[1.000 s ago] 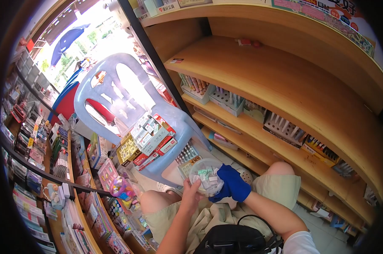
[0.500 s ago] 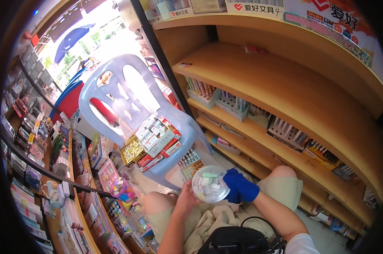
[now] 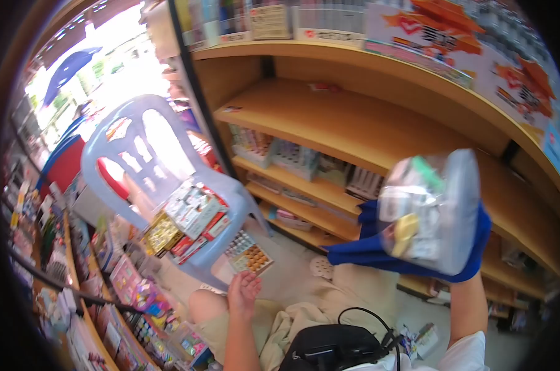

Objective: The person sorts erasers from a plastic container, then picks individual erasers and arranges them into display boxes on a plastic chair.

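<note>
My right hand (image 3: 478, 247), covered by a blue glove or cloth, grips a clear round plastic tub (image 3: 456, 213) tilted on its side and raised in front of the shelves. Inside the tub are several small eraser-like blocks in white, green and yellow (image 3: 405, 234). Blue fabric (image 3: 372, 247) spreads below and to the left of the tub. Over my lap, my left hand (image 3: 245, 292) is bare and holds nothing, its fingers loosely curled and apart.
A blue plastic chair (image 3: 221, 185) stands ahead, bearing stacked boxes (image 3: 193, 210). Beneath it is a tray of small items (image 3: 250, 252). Wooden shelves (image 3: 329, 114) with pens rise at the right. Stationery racks (image 3: 76, 272) line the left. A black bag (image 3: 329, 349) rests at my waist.
My right hand has lifted the tub up and to the right and tipped it sideways. My left hand has let go of it and moved slightly left. The view has shifted right.
</note>
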{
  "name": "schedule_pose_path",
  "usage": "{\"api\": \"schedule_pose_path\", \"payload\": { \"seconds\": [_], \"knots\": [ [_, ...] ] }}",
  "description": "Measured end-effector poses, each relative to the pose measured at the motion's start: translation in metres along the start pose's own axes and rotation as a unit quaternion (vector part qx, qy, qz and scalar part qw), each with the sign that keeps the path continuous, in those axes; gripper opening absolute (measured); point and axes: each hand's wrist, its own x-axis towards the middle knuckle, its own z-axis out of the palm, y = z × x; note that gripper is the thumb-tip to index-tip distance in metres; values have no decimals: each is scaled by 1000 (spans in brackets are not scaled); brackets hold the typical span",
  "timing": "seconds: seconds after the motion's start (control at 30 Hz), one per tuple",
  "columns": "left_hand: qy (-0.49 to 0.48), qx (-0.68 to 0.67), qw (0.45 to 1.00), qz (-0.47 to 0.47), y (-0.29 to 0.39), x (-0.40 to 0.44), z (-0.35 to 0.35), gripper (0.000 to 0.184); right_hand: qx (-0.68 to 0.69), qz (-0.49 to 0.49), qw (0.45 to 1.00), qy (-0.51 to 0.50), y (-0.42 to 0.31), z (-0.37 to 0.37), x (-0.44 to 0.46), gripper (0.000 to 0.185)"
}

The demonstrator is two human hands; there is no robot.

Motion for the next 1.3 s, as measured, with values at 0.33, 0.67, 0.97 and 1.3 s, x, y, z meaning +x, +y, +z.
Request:
{"api": "schedule_pose_path", "payload": {
  "seconds": [0.33,0.67,0.97,1.3],
  "knots": [
    [-35,40,998,-21,-10,10,-1,27,-594,-406,652,239,-161,-111,-148,28],
    [-40,133,986,-90,-26,36,0,24,-105,3,953,283,-160,-275,-338,66],
    [-7,186,976,-112,-29,39,-11,24,139,310,876,344,-64,-391,-449,82],
    [60,221,965,-129,-21,17,-35,26,-710,417,480,304,54,-462,-410,58]
  ]
}}
